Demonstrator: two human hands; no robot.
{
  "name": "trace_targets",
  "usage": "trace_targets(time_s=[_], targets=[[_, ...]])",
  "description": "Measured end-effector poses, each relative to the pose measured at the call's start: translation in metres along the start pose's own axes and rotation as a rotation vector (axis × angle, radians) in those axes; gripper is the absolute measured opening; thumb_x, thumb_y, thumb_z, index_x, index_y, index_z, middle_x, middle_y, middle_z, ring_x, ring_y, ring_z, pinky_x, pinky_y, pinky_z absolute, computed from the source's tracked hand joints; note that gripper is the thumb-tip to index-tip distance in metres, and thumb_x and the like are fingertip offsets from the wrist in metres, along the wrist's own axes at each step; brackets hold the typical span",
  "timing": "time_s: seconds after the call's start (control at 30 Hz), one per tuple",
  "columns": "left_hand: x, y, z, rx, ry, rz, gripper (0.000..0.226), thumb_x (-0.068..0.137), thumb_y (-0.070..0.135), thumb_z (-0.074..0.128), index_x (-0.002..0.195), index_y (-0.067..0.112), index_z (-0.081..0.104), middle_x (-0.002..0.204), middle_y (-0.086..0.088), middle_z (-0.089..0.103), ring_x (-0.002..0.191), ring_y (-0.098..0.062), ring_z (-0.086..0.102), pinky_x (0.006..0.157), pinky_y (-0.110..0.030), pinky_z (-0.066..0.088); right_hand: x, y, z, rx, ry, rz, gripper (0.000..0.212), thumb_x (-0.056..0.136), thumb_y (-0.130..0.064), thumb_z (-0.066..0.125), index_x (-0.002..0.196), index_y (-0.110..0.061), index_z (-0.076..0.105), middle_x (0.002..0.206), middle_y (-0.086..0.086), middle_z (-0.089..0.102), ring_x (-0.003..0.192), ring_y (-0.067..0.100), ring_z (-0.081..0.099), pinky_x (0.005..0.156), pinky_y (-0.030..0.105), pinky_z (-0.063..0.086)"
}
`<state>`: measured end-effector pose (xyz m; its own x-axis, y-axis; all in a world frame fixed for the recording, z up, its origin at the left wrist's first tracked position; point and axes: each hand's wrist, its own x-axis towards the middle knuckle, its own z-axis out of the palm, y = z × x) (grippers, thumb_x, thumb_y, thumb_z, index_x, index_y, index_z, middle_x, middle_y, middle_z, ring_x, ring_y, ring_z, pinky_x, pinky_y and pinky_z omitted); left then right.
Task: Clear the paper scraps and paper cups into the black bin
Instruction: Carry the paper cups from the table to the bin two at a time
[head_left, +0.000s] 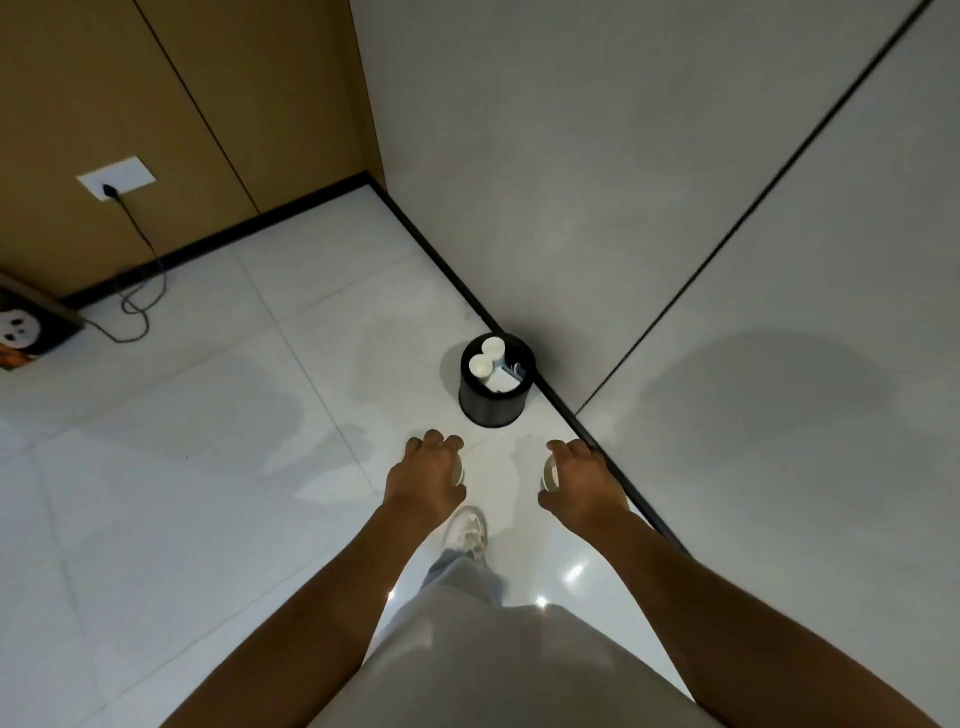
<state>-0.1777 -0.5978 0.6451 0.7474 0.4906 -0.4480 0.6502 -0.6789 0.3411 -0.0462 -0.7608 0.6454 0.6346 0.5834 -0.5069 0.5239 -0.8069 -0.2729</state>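
Observation:
The black bin (493, 402) stands on the floor against the grey wall, straight ahead of me. Inside it are two white paper cups (485, 356) and some white paper scraps (503, 382). My left hand (426, 475) is held out below the bin, shut on a white paper cup (458, 473) whose rim shows at its right side. My right hand (576, 475) is beside it, also shut on a white paper cup (549, 474). Most of both held cups is hidden by my fingers.
A black baseboard (467, 291) runs along the grey wall on the right. A black cable (136, 291) trails from a wall socket (117, 179) on the brown wall at left, near a dark box (31, 332). My shoe (466, 532) is on the white tiles.

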Motion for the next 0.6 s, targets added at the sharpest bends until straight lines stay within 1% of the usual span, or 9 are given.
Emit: trace_targets(time_s=[0.1,0.27,0.47,0.6], targets=[[0.051,0.003,-0.028,-0.009,0.004,-0.006,0.057,0.085,0.029,0.062,0.137,0.024,0.040,0.136,0.002,0.040,0.124,-0.020,0.037,0.084,-0.035,0.049,0.052,-0.011,-0.031,0.001,-0.003,-0.006,0.066,0.085,-0.029,0.065,0.142,-0.019,0.033,0.137,0.005,0.041,0.123,0.025,0.040,0.091,0.036,0.049],[0.107,0.005,-0.056,-0.057,-0.008,-0.052,0.057,0.085,0.028,0.062,0.137,0.022,0.040,0.136,0.001,0.041,0.122,-0.021,0.038,0.084,-0.037,0.049,0.124,-0.024,-0.068,-0.044,-0.044,-0.052,0.067,0.085,-0.030,0.066,0.142,-0.019,0.034,0.136,0.006,0.042,0.123,0.025,0.041,0.091,0.036,0.049],[0.174,0.013,-0.067,-0.150,-0.006,-0.211,0.057,0.086,0.030,0.061,0.138,0.025,0.038,0.136,0.002,0.040,0.123,-0.020,0.038,0.086,-0.036,0.049,0.213,-0.026,-0.105,-0.124,-0.128,-0.160,0.069,0.087,-0.031,0.066,0.146,-0.018,0.030,0.143,0.007,0.037,0.127,0.026,0.040,0.098,0.035,0.044],[0.223,0.029,-0.068,-0.233,0.031,-0.333,0.057,0.086,0.031,0.063,0.138,0.023,0.039,0.137,0.000,0.040,0.124,-0.020,0.039,0.086,-0.036,0.049,0.278,-0.025,-0.129,-0.157,-0.179,-0.224,0.064,0.088,-0.028,0.065,0.142,-0.017,0.034,0.139,0.007,0.039,0.126,0.026,0.040,0.096,0.036,0.044]])
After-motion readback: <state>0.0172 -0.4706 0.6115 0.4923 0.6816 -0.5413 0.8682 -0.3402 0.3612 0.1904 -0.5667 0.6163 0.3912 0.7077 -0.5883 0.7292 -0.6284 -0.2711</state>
